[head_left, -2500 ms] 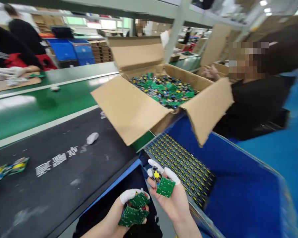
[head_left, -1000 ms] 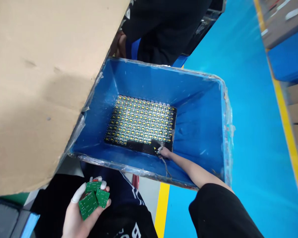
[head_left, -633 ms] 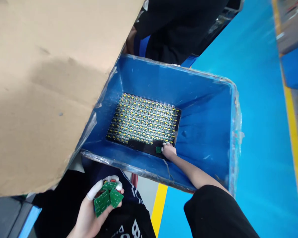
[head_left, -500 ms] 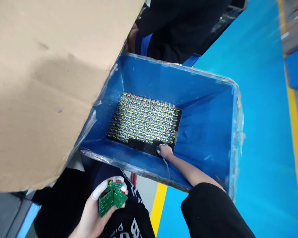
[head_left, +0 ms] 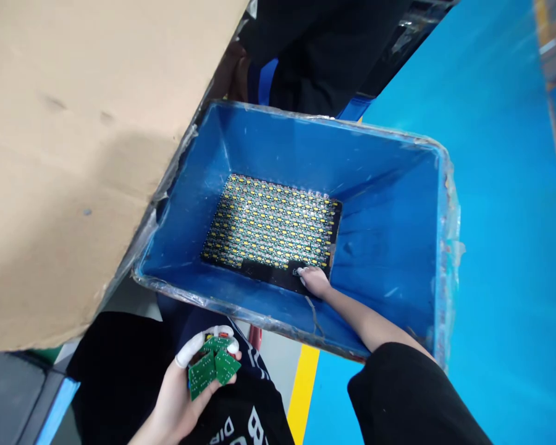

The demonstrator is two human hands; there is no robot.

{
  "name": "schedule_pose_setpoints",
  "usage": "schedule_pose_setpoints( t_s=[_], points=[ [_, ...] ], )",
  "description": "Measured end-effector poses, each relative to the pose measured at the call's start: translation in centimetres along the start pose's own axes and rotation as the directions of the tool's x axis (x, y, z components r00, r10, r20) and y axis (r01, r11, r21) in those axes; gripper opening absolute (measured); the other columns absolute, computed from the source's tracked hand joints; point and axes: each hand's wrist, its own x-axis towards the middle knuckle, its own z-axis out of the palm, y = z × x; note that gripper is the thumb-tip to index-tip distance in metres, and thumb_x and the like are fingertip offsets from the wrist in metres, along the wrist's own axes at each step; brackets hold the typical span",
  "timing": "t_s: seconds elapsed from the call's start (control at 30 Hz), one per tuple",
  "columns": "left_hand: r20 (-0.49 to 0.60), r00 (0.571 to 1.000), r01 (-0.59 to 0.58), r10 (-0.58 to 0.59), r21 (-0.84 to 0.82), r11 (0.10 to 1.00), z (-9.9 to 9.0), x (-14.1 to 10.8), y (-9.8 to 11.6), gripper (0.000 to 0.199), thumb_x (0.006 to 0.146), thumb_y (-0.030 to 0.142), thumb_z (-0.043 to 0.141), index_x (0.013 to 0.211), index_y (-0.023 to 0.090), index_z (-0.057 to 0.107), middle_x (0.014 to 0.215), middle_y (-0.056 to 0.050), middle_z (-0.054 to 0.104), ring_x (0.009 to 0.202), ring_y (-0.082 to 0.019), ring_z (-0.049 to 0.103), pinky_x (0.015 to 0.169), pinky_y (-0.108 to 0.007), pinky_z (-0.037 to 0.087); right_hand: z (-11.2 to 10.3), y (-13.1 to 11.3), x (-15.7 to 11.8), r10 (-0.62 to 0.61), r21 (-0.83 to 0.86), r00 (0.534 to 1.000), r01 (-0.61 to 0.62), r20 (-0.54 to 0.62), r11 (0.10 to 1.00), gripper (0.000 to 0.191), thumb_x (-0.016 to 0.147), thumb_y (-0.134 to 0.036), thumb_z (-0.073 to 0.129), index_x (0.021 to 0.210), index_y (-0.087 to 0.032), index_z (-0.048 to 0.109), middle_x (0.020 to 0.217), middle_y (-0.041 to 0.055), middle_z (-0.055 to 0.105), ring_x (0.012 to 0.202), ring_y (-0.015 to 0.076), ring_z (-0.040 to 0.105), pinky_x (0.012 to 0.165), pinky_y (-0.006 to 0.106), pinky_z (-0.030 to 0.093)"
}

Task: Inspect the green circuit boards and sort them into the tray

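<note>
Most of the black sheet [head_left: 266,272] on the floor of the blue bin [head_left: 389,232] is covered by close rows of circuit boards [head_left: 271,219], their yellow parts facing up. What is left is a bare strip along the near side, filled only at its left end.

The right hand [head_left: 315,282] reaches down to that strip, a small board [head_left: 296,272] at its fingertips — whether its grip is pinching or merely touching, I cannot tell. Outside the bin, the left hand [head_left: 178,398] has its grip curled around loose green boards [head_left: 202,374] — at least three, none yet in a row.
</note>
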Motion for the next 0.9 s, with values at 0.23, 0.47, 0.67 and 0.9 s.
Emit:
schedule_pose_setpoints(
  t_s=[0.23,0.47,0.67,0.9],
  points=[
    [0.0,0.999,-0.035,0.035,-0.002,0.999,0.3,0.0,0.7,0.028,0.077,0.027,0.063,0.096,0.008,0.07,0.087,-0.015,0.071,0.081,-0.029,0.068,0.065,-0.035,0.058,0.3,0.1,-0.3,-0.047,-0.014,0.998,0.048,0.038,0.999,0.03,0.09,-0.034,0.057,0.112,-0.014,0.059,0.118,0.0095,0.059,0.109,0.0223,0.057,0.095,0.046,0.045],
    [-0.021,1.0,-0.022,0.021,-0.027,0.999,-0.2,0.4,1.0,0.026,0.08,0.027,0.061,0.095,0.008,0.07,0.086,-0.016,0.071,0.079,-0.029,0.068,0.064,-0.036,0.058,0.2,-0.8,1.4,0.135,-0.005,0.991,-0.135,0.016,0.991,0.036,0.091,-0.034,0.056,0.121,-0.016,0.053,0.119,0.009,0.058,0.103,0.0216,0.059,0.087,0.043,0.05],
    [-0.032,0.999,-0.04,0.039,-0.047,0.998,0.2,0.0,1.8,0.024,0.082,0.026,0.059,0.096,0.01,0.07,0.087,-0.014,0.071,0.084,-0.03,0.069,0.067,-0.036,0.058,0.4,-2.1,2.0,0.144,0.019,0.989,-0.145,0.041,0.989,0.035,0.091,-0.033,0.056,0.122,-0.016,0.053,0.118,0.0089,0.058,0.101,0.0209,0.06,0.086,0.042,0.052],
    [-0.062,0.993,-0.105,0.102,-0.055,0.993,0.3,0.1,2.8,0.023,0.08,0.027,0.06,0.092,0.01,0.07,0.086,-0.014,0.071,0.085,-0.031,0.068,0.067,-0.037,0.059,0.1,-1.7,2.8,0.148,0.056,0.988,-0.15,0.038,0.987,0.034,0.091,-0.033,0.056,0.12,-0.016,0.054,0.118,0.0084,0.059,0.101,0.0206,0.06,0.086,0.042,0.052]
  ],
)
